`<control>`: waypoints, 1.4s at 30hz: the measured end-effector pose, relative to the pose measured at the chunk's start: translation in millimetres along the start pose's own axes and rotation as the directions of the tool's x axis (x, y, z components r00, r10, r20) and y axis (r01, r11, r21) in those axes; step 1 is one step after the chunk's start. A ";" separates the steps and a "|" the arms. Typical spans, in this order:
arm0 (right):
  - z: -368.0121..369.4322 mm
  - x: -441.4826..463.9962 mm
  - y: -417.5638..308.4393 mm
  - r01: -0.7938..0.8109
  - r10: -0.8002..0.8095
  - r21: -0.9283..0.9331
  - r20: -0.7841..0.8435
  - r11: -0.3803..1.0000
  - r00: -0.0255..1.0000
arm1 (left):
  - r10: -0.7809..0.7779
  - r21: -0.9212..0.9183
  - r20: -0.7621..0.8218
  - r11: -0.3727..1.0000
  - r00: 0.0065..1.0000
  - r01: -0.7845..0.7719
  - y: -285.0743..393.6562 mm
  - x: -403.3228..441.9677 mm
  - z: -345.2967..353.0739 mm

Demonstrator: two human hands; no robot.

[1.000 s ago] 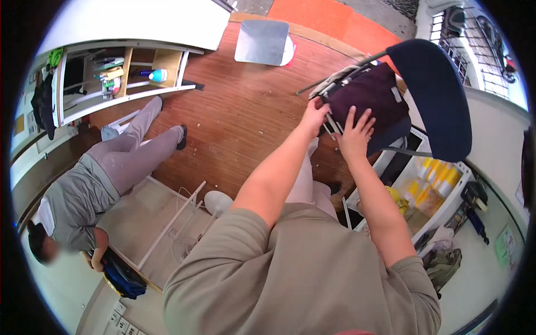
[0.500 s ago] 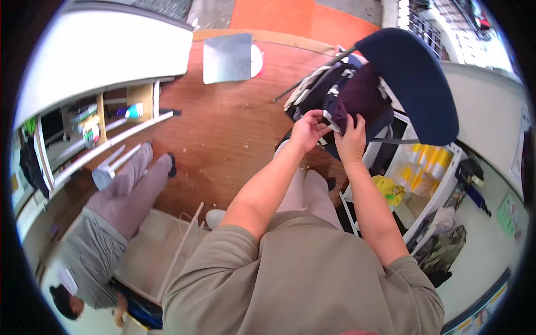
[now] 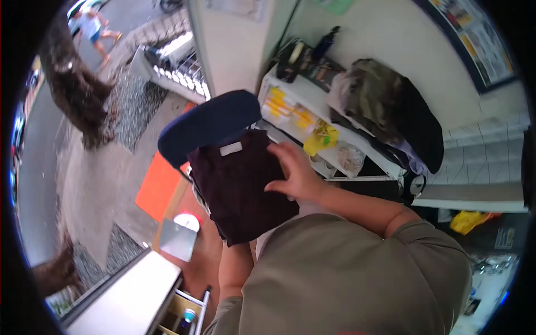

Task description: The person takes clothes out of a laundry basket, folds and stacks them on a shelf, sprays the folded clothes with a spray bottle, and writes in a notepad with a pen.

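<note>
A folded dark maroon shirt (image 3: 245, 184) with a white neck label lies flat in front of my body, overlapping the navy chair back (image 3: 212, 120). My right hand (image 3: 296, 173) is at the shirt's right edge, fingers and thumb spread apart, the thumb touching the cloth. My left forearm (image 3: 234, 265) runs under the shirt's near edge. The cloth hides my left hand, so its fingers do not show. A pale strip of other cloth (image 3: 200, 196) peeks out beneath the shirt's left side.
Beyond the shirt stands a white shelf (image 3: 357, 139) with yellow packets (image 3: 287, 109) and a yellow bag (image 3: 322, 138). Clothes (image 3: 385, 106) are heaped on it. A grey panel (image 3: 177, 239) is at lower left, near an open drawer (image 3: 184, 312). Outside, a person (image 3: 92, 28) walks past a tree.
My view has swung right and the other person indoors is out of sight. The shirt is now spread flat and folded; my right hand has opened and my left hand is now hidden underneath.
</note>
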State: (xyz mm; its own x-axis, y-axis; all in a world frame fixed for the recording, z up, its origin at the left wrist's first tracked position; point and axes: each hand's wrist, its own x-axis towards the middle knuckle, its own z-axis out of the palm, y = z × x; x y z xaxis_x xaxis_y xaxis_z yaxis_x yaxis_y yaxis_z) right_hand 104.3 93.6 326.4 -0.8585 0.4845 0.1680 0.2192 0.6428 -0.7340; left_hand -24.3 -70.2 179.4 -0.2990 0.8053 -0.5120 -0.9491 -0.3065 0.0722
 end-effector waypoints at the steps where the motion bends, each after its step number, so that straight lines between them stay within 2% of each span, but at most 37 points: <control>1: -16.1 -6.9 17.4 -0.117 0.132 0.222 -0.058 0.968 0.990 | -0.043 0.048 0.043 0.998 0.998 0.041 -7.8 -0.2 27.8; 2: -32.0 -16.9 28.3 -0.187 0.239 0.403 -0.083 0.896 0.968 | -0.088 0.094 0.090 0.992 0.992 0.080 -18.1 3.3 58.2; 4: -63.6 -33.6 42.3 -0.252 0.425 0.729 -0.058 0.636 0.903 | -0.194 0.181 0.200 0.971 0.961 0.158 -46.6 13.6 126.1; 7: -165.1 -30.6 19.8 -0.343 0.645 0.758 -0.131 0.555 0.753 | -0.363 0.287 0.364 0.920 0.858 0.267 -94.0 41.1 233.6; 9: -225.9 -32.5 39.1 -0.223 0.617 0.728 -0.331 0.649 0.714 | -0.449 0.353 0.442 0.883 0.777 0.310 -117.8 63.1 302.9; 11: -282.9 -26.8 24.1 -0.106 0.614 0.754 -0.435 0.648 0.658 | -0.519 0.442 0.479 0.840 0.708 0.316 -134.7 92.5 365.9; 13: -333.0 -24.7 45.1 -0.104 0.623 0.780 -0.404 0.617 0.670 | -0.571 0.568 0.460 0.778 0.680 0.269 -149.2 127.6 410.8; 15: -362.8 -17.2 82.5 -0.106 0.613 0.745 -0.450 0.659 0.649 | -0.597 0.740 0.387 0.656 0.703 0.150 -166.2 171.1 425.4; 17: -366.0 -16.6 151.1 -0.085 0.578 0.702 -0.505 0.707 0.642 | -0.598 0.881 0.298 0.473 0.744 0.027 -184.4 212.2 421.9; 18: -362.2 -23.9 190.8 -0.158 0.599 0.671 -0.499 0.724 0.626 | -0.512 0.955 0.200 0.293 0.835 -0.049 -203.9 220.9 412.5; 19: -350.9 -29.7 210.7 -0.211 0.646 0.666 -0.517 0.716 0.562 | -0.477 0.989 0.089 0.145 0.874 -0.021 -226.0 252.3 390.5; 20: -340.4 -38.1 224.6 -0.267 0.686 0.658 -0.534 0.704 0.495 | -0.463 0.995 0.101 0.047 0.881 -0.090 -242.4 269.5 367.3; 21: -334.4 -43.3 234.5 -0.324 0.717 0.647 -0.551 0.690 0.427 | -0.449 0.986 0.119 -0.050 0.885 -0.158 -254.9 264.3 363.7; 22: -333.5 -42.8 246.2 -0.320 0.672 0.596 -0.595 0.737 0.440 | -0.413 0.982 0.159 -0.025 0.897 -0.186 -261.5 261.4 365.5; 24: -337.6 -42.3 248.2 -0.232 0.682 0.666 -0.565 0.709 0.464 | -0.341 0.972 0.221 -0.005 0.914 -0.237 -267.0 247.5 377.3; 25: -338.8 -42.1 242.1 -0.188 0.687 0.699 -0.550 0.690 0.475 | -0.257 0.898 0.348 -0.184 0.902 -0.399 -270.3 242.5 380.4; 26: -343.8 -43.8 246.3 -0.245 0.701 0.688 -0.522 0.683 0.487 | -0.194 0.771 0.488 -0.361 0.851 -0.524 -275.2 241.5 385.9; 27: -346.9 -43.6 238.9 -0.272 0.728 0.699 -0.514 0.662 0.452 | -0.153 0.601 0.627 -0.527 0.763 -0.600 -282.3 238.7 391.5; 28: -348.7 -42.0 224.7 -0.298 0.754 0.708 -0.505 0.640 0.419 | -0.283 0.354 0.743 -0.603 0.607 -0.715 -289.9 232.3 396.8; 29: -350.8 -43.9 213.1 -0.323 0.781 0.721 -0.494 0.613 0.381 | -0.431 0.077 0.792 -0.633 0.433 -0.771 -299.3 225.1 401.0; 30: -360.6 -52.4 211.7 -0.451 0.664 0.491 -0.599 0.746 0.448 | -0.583 -0.215 0.775 -0.607 0.245 -0.765 -311.2 222.1 405.5; 31: -376.8 -65.3 213.6 -0.537 0.525 0.215 -0.665 0.816 0.531 | -0.602 -0.151 0.745 -0.572 0.288 -0.806 -328.9 222.2 397.8; 32: -388.2 -78.7 212.1 -0.587 0.391 -0.070 -0.681 0.807 0.619 | -0.603 -0.178 0.736 -0.611 0.307 -0.772 -340.3 224.7 391.5; 33: -404.4 -87.7 190.2 -0.586 0.361 -0.031 -0.761 0.810 0.539 | -0.605 -0.204 0.726 -0.644 0.327 -0.738 -347.8 222.1 388.9; 34: -421.8 -103.1 193.1 -0.469 0.135 -0.184 -0.812 0.864 0.567 | -0.606 -0.203 0.721 -0.649 0.337 -0.733 -352.5 219.4 390.7; 35: -442.8 -121.7 197.9 -0.540 0.066 -0.372 -0.777 0.755 0.626 | -0.606 -0.200 0.715 -0.655 0.349 -0.729 -357.2 215.4 394.1; 37: -459.8 -163.4 227.0 -0.726 0.205 -0.571 -0.714 0.383 0.669 | -0.609 -0.193 0.694 -0.671 0.384 -0.716 -366.8 209.9 392.9; 39: -439.8 -223.5 331.7 -0.687 0.309 -0.379 -0.687 0.620 0.658 | -0.600 -0.185 0.675 -0.701 0.429 -0.689 -376.3 204.7 389.0; 41: -409.4 -242.8 356.7 -0.617 0.343 -0.094 -0.762 0.781 0.550 | -0.600 -0.182 0.671 -0.703 0.435 -0.688 -387.8 207.8 370.6; 42: -412.0 -238.8 354.1 -0.625 0.327 -0.124 -0.764 0.771 0.556 | -0.601 -0.190 0.669 -0.707 0.437 -0.681 -392.7 210.6 372.8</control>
State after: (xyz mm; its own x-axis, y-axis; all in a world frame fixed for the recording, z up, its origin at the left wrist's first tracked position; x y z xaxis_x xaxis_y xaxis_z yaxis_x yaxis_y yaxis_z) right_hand 578.0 449.9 297.5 -0.0513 0.9332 0.3558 0.7629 0.2665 -0.5891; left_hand 248.6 409.0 362.3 0.3734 0.8758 0.3059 0.8937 -0.4281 0.1346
